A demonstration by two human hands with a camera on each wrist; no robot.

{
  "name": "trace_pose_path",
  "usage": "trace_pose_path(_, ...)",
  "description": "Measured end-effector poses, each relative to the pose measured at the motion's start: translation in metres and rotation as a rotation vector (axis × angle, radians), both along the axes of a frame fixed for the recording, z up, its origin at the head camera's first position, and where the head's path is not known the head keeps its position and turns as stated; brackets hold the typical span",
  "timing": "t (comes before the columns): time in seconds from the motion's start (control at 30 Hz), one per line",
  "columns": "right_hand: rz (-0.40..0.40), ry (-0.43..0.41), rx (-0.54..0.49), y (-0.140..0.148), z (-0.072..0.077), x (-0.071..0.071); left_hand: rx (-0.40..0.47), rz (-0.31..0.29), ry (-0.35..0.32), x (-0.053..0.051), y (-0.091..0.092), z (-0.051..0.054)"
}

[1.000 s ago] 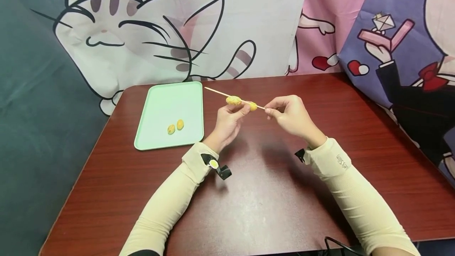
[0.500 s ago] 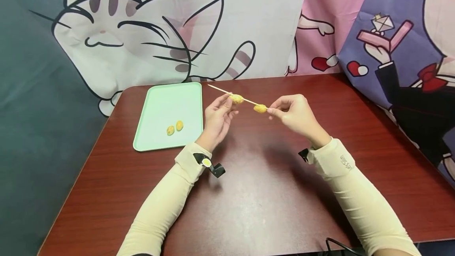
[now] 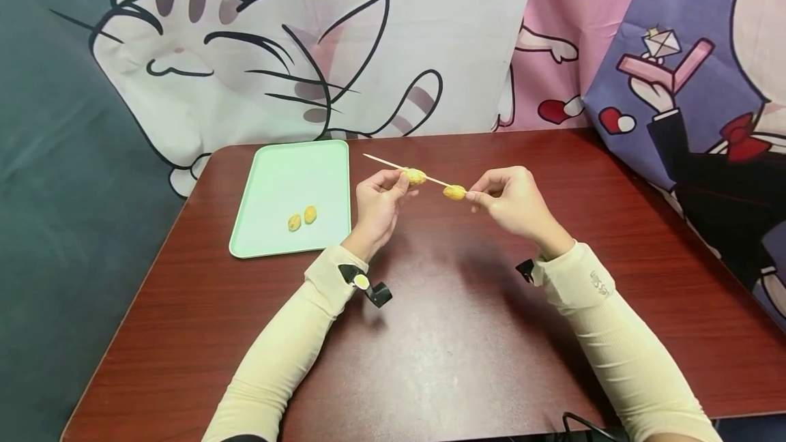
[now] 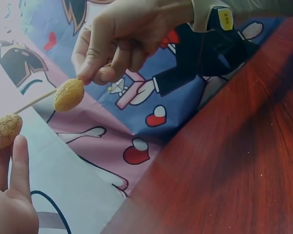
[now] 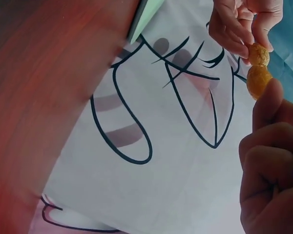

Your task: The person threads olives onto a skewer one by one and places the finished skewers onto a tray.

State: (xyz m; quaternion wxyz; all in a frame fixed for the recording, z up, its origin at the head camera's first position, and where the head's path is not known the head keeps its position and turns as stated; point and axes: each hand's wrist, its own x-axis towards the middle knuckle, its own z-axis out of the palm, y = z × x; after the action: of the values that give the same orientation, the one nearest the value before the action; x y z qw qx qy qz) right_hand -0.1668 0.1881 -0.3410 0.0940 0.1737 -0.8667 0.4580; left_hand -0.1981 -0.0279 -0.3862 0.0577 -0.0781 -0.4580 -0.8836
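A thin wooden skewer (image 3: 382, 161) slants above the table, its free end up at the left. Two yellow, wrinkled, oval pieces that look like fruit sit on it with a gap between them. My left hand (image 3: 376, 209) pinches the left piece (image 3: 416, 177) between thumb and fingers. With thumb and forefinger, my right hand (image 3: 512, 203) pinches the skewer's right end, right beside the other piece (image 3: 454, 192). In the left wrist view the right-hand piece (image 4: 69, 95) shows whole, while the left one (image 4: 9, 127) is partly hidden by the left thumb.
On the reddish-brown table (image 3: 430, 346), a pale green tray (image 3: 301, 169) lies to the left of the hands. Two more yellow oval pieces (image 3: 302, 218) rest in it. A printed cloth with cartoon figures (image 3: 295, 53) hangs behind the table. A black cable (image 3: 589, 421) lies at the front edge.
My left hand has moved from between the two pieces to the left one. The right piece now sits nearer the right fingers. Over the last half second the skewer has dipped slightly.
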Motion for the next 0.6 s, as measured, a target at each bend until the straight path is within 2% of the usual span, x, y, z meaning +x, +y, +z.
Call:
trace_pose_path(0.17, -0.005, -0.003, -0.023, 0.001, -0.005, -0.001, -0.061, 0.022, 0.032, 0.001, 0.000, 0.003)
trace_pose_path(0.27, -0.041, 0.048, 0.002, -0.001, -0.007, 0.001, -0.095, 0.034, 0.029, 0.001, 0.000, 0.002)
trace_pose_path(0.4, -0.108, 0.184, 0.054, -0.006, -0.010, 0.004, -0.105, 0.031, 0.016, 0.002, 0.001, 0.001)
trace_pose_path(0.6, -0.144, 0.416, 0.115, -0.013, -0.017, 0.006, -0.020, 0.008, -0.054, 0.002, 0.004, 0.002)
